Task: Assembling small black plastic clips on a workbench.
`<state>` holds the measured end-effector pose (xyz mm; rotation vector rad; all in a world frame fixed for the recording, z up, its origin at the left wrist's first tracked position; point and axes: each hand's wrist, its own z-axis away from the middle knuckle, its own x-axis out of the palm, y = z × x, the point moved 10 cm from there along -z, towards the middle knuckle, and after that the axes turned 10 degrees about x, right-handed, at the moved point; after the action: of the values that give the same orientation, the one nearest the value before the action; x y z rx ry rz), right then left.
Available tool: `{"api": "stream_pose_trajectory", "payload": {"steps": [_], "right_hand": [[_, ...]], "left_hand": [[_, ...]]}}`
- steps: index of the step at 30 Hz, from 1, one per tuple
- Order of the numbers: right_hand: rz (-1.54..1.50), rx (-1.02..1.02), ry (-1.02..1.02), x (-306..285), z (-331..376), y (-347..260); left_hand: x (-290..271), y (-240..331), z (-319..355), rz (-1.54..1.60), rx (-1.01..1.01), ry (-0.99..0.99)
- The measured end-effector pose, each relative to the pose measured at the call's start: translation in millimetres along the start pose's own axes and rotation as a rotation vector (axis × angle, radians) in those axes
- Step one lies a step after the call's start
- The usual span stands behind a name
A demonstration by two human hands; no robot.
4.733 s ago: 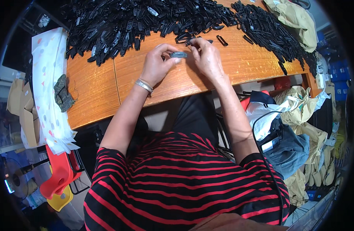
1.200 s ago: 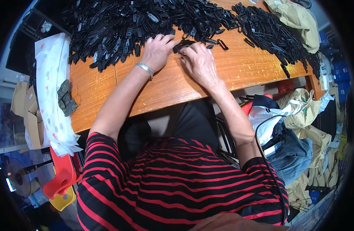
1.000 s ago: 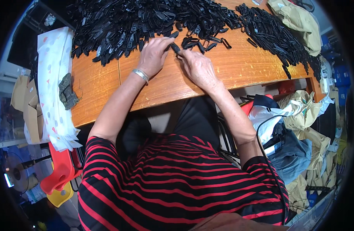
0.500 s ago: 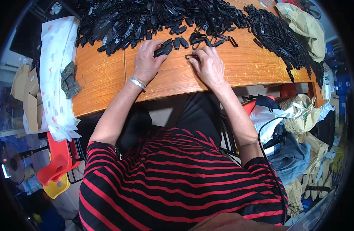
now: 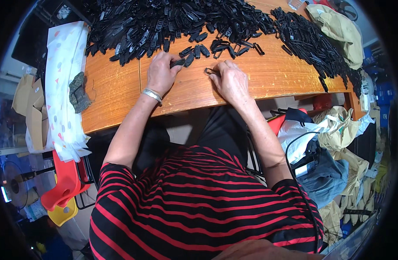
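Note:
My left hand (image 5: pixel 160 74), with a silver bracelet at the wrist, pinches a small black oval plastic piece (image 5: pixel 178 63) between thumb and fingers just over the table. To its right, my right hand (image 5: pixel 232 81) grips a black open plastic frame (image 5: pixel 210 71) by the fingertips; part of the frame is hidden behind the fingers. Several loose black oval pieces (image 5: pixel 197 52) lie just beyond my hands. Next to them are a few open frames (image 5: pixel 259 49). The two held parts are apart from each other.
A large heap of black plastic pieces (image 5: pixel 155 26) covers the wooden table's (image 5: pixel 285 80) far side. A second heap of thin frames (image 5: pixel 307 41) lies at right. Patterned white sheeting (image 5: pixel 64 86) and a dark knitted cloth (image 5: pixel 78 93) are at left. Paper bags (image 5: pixel 335 125) stand below right.
My left hand has drawn back slightly from the loose oval pieces, a single one now showing in its pinch. The right hand has shifted a little left and nearer with its frame.

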<state>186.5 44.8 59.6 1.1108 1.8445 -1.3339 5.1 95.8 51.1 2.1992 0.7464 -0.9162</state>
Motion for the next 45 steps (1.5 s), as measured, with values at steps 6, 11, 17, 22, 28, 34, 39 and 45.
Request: {"api": "stream_pose_trajectory", "payload": {"steps": [6,11,17,22,28,34,39,45], "right_hand": [[-0.232,-0.027,0.051,-9.0,-0.3,-20.0],[-0.447,-0.123,0.122,-15.7,-2.6,-39.9],[-0.717,0.125,0.016,11.8,3.6,-12.1],[-1.094,0.308,-0.092,28.8,7.6,-4.4],[-1.096,0.335,-0.158,26.0,11.0,-1.4],[-0.947,0.309,-0.091,11.7,6.9,-0.5],[-0.944,0.265,-0.029,8.7,4.7,-2.2],[-0.767,0.217,-0.020,13.4,6.8,-1.3]], "left_hand": [[-13.1,-8.2,3.5,0.150,-0.197,-0.003],[2.5,25.4,4.9,0.677,-0.202,-0.079],[35.9,31.1,24.4,1.402,-0.576,-0.054],[46.7,35.4,27.9,1.421,-0.558,0.094],[39.6,35.9,22.9,1.400,-0.614,0.211],[37.9,30.8,24.8,1.309,-0.563,0.188],[34.4,36.9,20.2,1.274,-0.506,0.183],[35.8,35.6,26.4,1.232,-0.522,0.158]]}}
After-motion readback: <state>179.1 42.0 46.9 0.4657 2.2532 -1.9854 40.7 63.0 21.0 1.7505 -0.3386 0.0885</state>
